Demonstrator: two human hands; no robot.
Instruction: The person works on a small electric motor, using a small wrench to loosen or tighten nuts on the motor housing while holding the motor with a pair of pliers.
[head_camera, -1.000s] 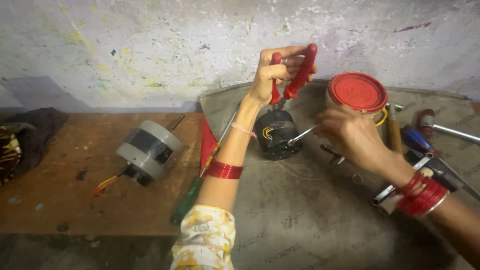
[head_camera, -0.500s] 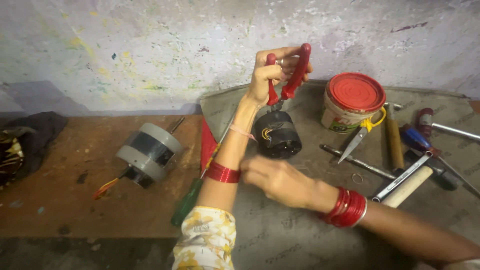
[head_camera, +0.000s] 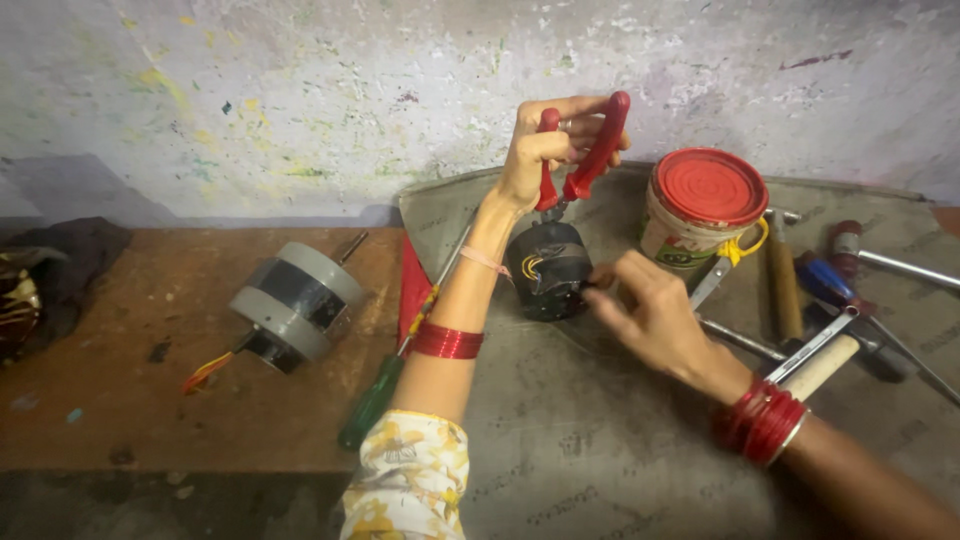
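Right hand (head_camera: 660, 320) has moved up from lower centre to the black motor (head_camera: 548, 270), fingertips now touching its right side, loosely spread. Left hand (head_camera: 548, 150) still clenched on the red-handled pliers (head_camera: 585, 150), pressed together, jaws down on the motor top at frame centre. Surface: grey mat (head_camera: 600, 450) over a brown wooden bench (head_camera: 150, 400), paint-flecked wall (head_camera: 250, 100) behind. Grey motor (head_camera: 295, 300) lies left, red-lidded tub (head_camera: 705, 210) right.
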